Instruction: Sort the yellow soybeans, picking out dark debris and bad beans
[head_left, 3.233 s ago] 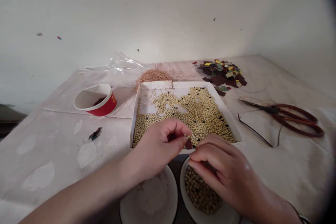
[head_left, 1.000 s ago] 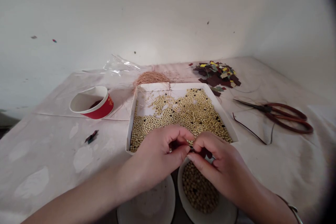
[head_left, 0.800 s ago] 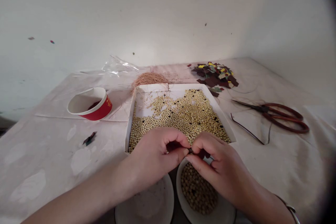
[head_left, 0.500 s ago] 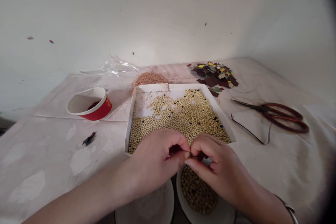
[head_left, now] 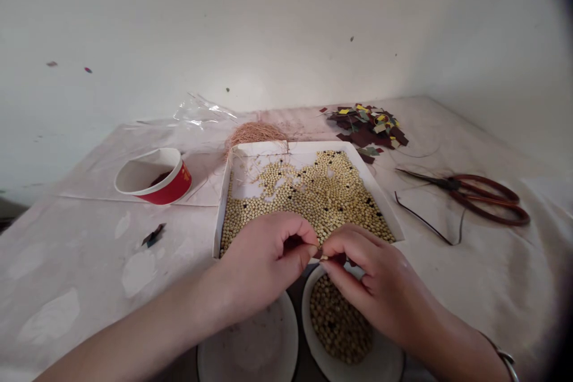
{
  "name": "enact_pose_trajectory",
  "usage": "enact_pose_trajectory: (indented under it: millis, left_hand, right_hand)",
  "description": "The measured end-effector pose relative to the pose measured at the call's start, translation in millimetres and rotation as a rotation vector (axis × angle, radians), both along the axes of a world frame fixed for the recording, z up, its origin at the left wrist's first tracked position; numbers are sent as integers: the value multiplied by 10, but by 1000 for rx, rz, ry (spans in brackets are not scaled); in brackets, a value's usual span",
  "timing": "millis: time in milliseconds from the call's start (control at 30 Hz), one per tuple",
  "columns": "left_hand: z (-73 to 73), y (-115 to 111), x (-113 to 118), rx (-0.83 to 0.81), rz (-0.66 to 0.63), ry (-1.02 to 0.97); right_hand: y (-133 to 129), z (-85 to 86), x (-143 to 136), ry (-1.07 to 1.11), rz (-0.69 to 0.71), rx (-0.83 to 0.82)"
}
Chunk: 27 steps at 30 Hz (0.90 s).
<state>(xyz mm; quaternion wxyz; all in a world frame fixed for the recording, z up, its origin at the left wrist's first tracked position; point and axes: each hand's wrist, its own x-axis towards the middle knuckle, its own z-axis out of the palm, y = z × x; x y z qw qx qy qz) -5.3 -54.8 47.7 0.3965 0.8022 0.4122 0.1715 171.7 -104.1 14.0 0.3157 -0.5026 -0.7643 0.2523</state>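
Observation:
My left hand [head_left: 273,256] and my right hand [head_left: 364,262] meet at their fingertips. Thumb and forefinger of each pinch a small dark brown piece [head_left: 319,253], with a pale bit at its right end; it is too small to name. Directly behind the hands lies a white shallow box [head_left: 397,215] holding many round, pale yellow beads or seeds [head_left: 313,197] and some black ones. Below my right hand stands a white bowl [head_left: 380,358] with darker, larger-looking round grains [head_left: 342,328] in it. A second pale round dish [head_left: 248,352] sits under my left wrist, partly covered.
A red-and-white paper cup [head_left: 172,187] with dark red contents stands left. Scissors [head_left: 474,191] and a bent dark strip [head_left: 425,224] lie right. At the back are a reddish fibre bundle [head_left: 255,132], clear plastic [head_left: 201,113] and coloured scraps [head_left: 369,128]. Small dark scraps [head_left: 153,235] lie left.
The fingertips have parted slightly, so more of the small dark piece and its pale end shows. Both hands stay in nearly the same place.

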Motion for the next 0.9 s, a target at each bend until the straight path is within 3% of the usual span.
enact_pose_trajectory:
  millis: [233,467,667,900]
  left_hand:
    - [-49,88,-39,-23,67,-31]
    - [-152,154,-13,-23,79,41]
    - [-264,214,-32,27,50,95]
    - [-357,238,-36,-21,58,72]
  right_hand:
    - [2,150,128,-82,180,-27]
    - [230,-135,381,-218,-284,64]
    - [309,-336,433,-334,-229,-48]
    - [319,-350,424,-350,-142,-109]
